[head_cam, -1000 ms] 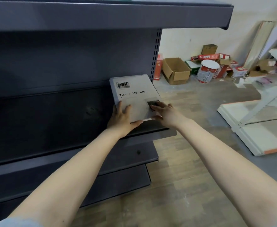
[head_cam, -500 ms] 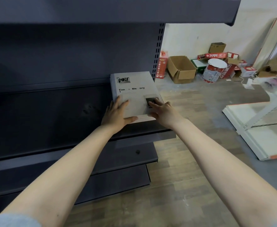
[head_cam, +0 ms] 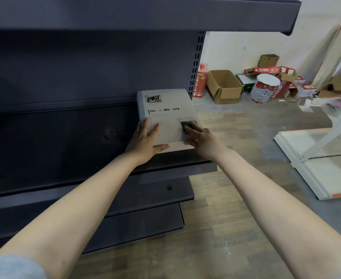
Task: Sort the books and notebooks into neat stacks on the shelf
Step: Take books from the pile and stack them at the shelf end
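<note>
A thick grey book titled "Time & Memory" lies flat at the right end of the dark metal shelf. My left hand rests on its near left corner, fingers straight on the cover and thumb along the front edge. My right hand lies on the near right corner, fingers flat over a dark square on the cover, thumb at the front edge. Pale page edges show under the cover at the front. No other book is in view.
Another shelf board hangs overhead and lower boards jut out below. On the floor to the right are an open cardboard box, a paint bucket, red cartons and white shelf panels.
My left hand has slid a little to the left along the book's near corner. The book has settled slightly deeper on the shelf; the view has shifted a bit.
</note>
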Tool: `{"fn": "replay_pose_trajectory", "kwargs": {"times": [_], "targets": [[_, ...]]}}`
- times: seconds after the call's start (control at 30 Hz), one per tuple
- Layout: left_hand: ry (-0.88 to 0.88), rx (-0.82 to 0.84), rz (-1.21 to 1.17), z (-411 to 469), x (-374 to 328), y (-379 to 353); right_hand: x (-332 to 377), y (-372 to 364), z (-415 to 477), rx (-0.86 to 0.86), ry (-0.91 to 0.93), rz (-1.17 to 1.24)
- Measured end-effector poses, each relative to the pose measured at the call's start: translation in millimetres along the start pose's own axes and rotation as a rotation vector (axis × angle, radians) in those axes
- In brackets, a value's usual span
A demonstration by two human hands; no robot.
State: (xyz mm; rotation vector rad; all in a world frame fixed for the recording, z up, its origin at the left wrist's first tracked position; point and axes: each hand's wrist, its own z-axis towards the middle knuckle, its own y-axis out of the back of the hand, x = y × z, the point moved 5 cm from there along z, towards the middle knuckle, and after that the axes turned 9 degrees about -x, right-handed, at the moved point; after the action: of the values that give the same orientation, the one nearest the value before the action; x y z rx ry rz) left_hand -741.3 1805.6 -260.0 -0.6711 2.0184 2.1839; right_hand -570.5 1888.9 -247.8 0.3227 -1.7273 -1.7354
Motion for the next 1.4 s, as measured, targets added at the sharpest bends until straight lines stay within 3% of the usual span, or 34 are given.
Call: {"fn": "replay_pose_trajectory", "kwargs": {"times": [0.27, 0.4, 0.47, 0.67, 0.93, 1.4], "targets": [[0.081, 0.107, -0.08, -4.1, -7.2, 0.5, 23.1, 2.4, -16.4, -0.046, -0.075, -0.254], [0.129, 0.124, -0.298, -9.0, 3.5, 13.1, 26.3, 12.3, -32.3, -0.207, 0.001, -0.341], [0.144, 0.153, -0.285, -16.1, 19.0, 20.6, 26.2, 18.0, -34.1, -0.24, 0.007, -0.315], [0.136, 0.01, -0.248, -40.7, 67.5, 42.4, 63.3, 19.7, -24.8, -0.309, 0.073, -0.253], [0.121, -0.081, -0.111, -88.7, 152.5, 109.0, 192.6, -2.9, 6.9, -0.279, 0.261, -0.137], [0.329, -0.491, -0.016, -258.1, 341.6, 252.0, 487.0, -45.1, 19.5, -0.33, 0.728, 0.15]]}}
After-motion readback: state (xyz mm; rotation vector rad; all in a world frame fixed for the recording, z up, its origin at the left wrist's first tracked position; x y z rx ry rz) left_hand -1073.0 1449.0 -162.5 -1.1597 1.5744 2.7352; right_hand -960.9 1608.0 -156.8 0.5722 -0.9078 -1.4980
